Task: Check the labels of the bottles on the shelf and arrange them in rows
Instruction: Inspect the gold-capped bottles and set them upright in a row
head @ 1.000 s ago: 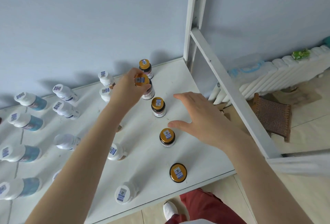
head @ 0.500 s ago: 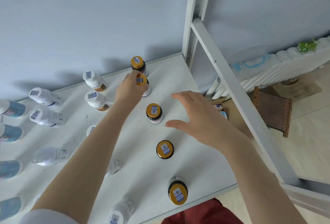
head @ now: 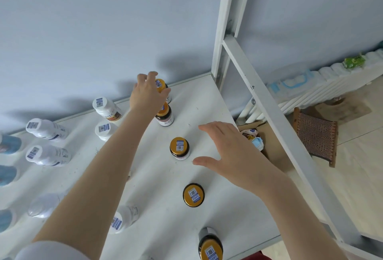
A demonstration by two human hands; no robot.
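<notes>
We are looking down on a white shelf (head: 207,102) set against a pale blue wall. Five dark bottles with gold caps stand upright in a row along its right part, running from far to near. Our left hand (head: 148,92) reaches to the far end of that row, its fingers and thumb curled round the cap of the farthest gold-capped bottle (head: 161,85), which stands just before the wall near the shelf's far right corner. Directly nearer, partly under our wrist, is the second gold-capped bottle (head: 165,115). The third gold-capped bottle (head: 179,148) stands mid-shelf, and our right hand (head: 234,156) hovers just to its right, fingers spread and relaxed, holding nothing, with the thumb tip close to the bottle but apart from it. The fourth gold-capped bottle (head: 193,195) and the fifth gold-capped bottle (head: 210,247) follow toward the near edge. Left of our left forearm stand white bottles (head: 44,129) with small blue-printed stickers on their caps, in loose rows, and blue bottles (head: 8,173) show blurred at the far left edge. Right of the shelf's white frame post (head: 226,21), on the floor, are a cardboard box (head: 269,148), a woven stool (head: 316,137) and a white radiator (head: 331,85).
</notes>
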